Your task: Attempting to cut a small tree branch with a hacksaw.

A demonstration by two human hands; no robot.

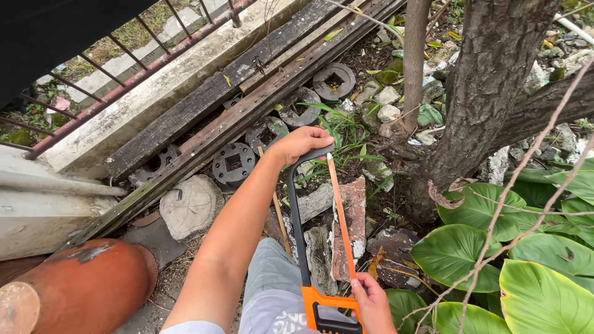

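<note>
We hold a hacksaw (318, 235) out in front of us, over broken stone slabs (346, 229) on the ground near the foot of a tree trunk (489, 93). Our left hand (302, 143) is curled shut over the far end of the dark frame, fingers wrapped over the corner where the blade meets it. Our right hand (371, 300) grips the orange handle at the near end, low in the view; its fingers close round the grip, though part of the hand is cut off by the edge.

We judge the saw light and stiff in the frame: a thin metal bow that carries easily with two hands. The orange blade (342, 213) is the delicate part, narrow and likely to flex or snap if bent sideways, and its toothed edge is no place for fingers. The handle and the far corner of the frame are the sound places to hold, and both hands sit there.

The saw runs from near to far between the hands. To the left lie dark planks (216, 105), round metal discs (233, 164) and a clay pipe (86, 287); broad green leaves (538, 272) fill the near right.
</note>
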